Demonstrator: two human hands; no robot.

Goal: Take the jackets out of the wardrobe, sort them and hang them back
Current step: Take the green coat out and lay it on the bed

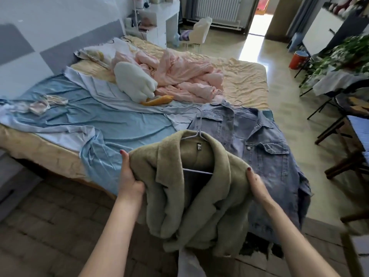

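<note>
We've got the olive fleece jacket (191,188) up in front of us on its white wire hanger (196,150), the hook pointing away from us toward the bed (245,80), collar open and the label showing inside the neck. Our left hand (130,176) grips the left shoulder of it, fingers curled over the top edge, thumb tucked under the fabric, forearm reaching up from the lower left. Our right hand (257,184) clamps the other shoulder the same way, a red-painted thumbnail pressed on the fleece, forearm coming in from the lower right. Both arms are stretched forward, wrists roughly level, the jacket hanging slack between them with its hem bunched low. Just behind it, a blue denim jacket (265,148) lies spread flat on the near corner of the bed, front up, draping over the edge, a hanger hook poking out past its collar. Further out we see a rumpled blue sheet (83,124), a pink duvet (185,76) in a heap and a white plush pillow (133,82) against it. Off right, leafy plants (347,54) and dark chairs (347,156).
</note>
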